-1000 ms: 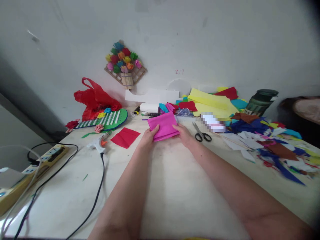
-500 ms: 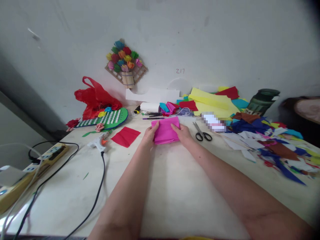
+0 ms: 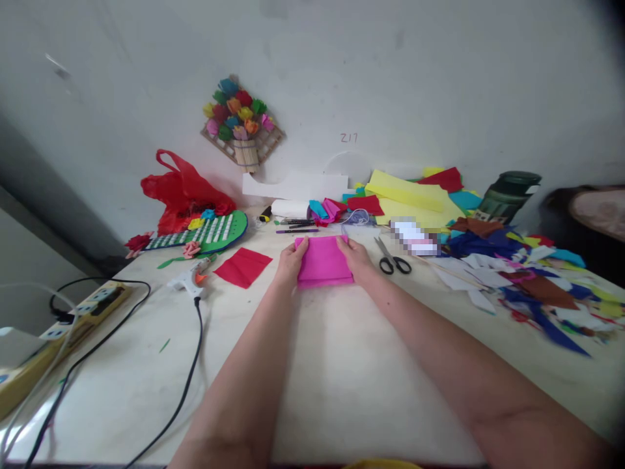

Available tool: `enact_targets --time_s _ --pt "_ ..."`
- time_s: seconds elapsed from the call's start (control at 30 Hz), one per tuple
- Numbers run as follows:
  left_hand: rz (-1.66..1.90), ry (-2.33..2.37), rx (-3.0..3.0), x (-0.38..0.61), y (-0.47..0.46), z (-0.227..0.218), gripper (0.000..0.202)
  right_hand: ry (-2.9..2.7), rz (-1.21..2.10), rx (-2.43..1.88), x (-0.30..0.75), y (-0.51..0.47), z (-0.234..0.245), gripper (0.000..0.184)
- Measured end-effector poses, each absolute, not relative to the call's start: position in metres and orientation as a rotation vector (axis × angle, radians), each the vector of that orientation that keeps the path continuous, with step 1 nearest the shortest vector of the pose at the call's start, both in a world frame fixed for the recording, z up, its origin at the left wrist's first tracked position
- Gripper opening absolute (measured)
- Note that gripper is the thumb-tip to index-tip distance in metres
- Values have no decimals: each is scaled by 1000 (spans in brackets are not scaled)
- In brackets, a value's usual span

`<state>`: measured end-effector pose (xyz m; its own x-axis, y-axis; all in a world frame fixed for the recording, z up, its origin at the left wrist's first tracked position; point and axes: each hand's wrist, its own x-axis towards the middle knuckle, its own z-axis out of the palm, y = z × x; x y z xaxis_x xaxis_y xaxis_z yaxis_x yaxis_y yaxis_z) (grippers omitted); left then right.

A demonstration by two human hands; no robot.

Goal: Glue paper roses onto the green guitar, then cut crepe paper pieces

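Both hands hold a folded stack of bright pink crepe-like paper (image 3: 325, 264) in the middle of the head view. My left hand (image 3: 291, 262) grips its left edge, thumb on top and fingers out of sight beneath. On the opposite edge, my right hand (image 3: 357, 258) pinches it the same way. A pair of scissors (image 3: 394, 257) with black handles lies partly spread, just right of my right hand. To the left of my left hand a flat red paper square (image 3: 243, 267) rests on the table.
A white glue gun (image 3: 190, 280) with a black cord lies at left, near a power strip (image 3: 81, 319). Behind stand a green board with white tiles (image 3: 215, 234) and a red plastic bag (image 3: 180, 189). Paper scraps (image 3: 541, 286), a phone (image 3: 414, 238) and a dark bottle (image 3: 508, 198) are at right.
The pink paper has turned slightly and now sits squarer between my hands, its near edge a little lower. Both hands keep their hold. The whole view has shifted slightly.
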<state>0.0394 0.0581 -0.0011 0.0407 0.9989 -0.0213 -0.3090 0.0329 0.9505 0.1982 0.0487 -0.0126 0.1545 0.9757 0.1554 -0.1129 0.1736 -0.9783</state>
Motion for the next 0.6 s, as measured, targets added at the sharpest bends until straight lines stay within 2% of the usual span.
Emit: enact_targets --time_s 0.13,0.23,0.37,0.6 --pt "1240 1019 1037 41 58 0 53 -1116 882 -1130 200 51 -15 46" --pt "1188 1102 1142 41 59 0 55 -1106 888 -1131 202 52 -16 46" --pt "1246 1247 1268 39 63 -1 51 -1061 1006 -1082 204 52 -14 43" --pt "1593 1444 1204 41 68 -6 42 -1014 1367 -983 200 51 -12 37"
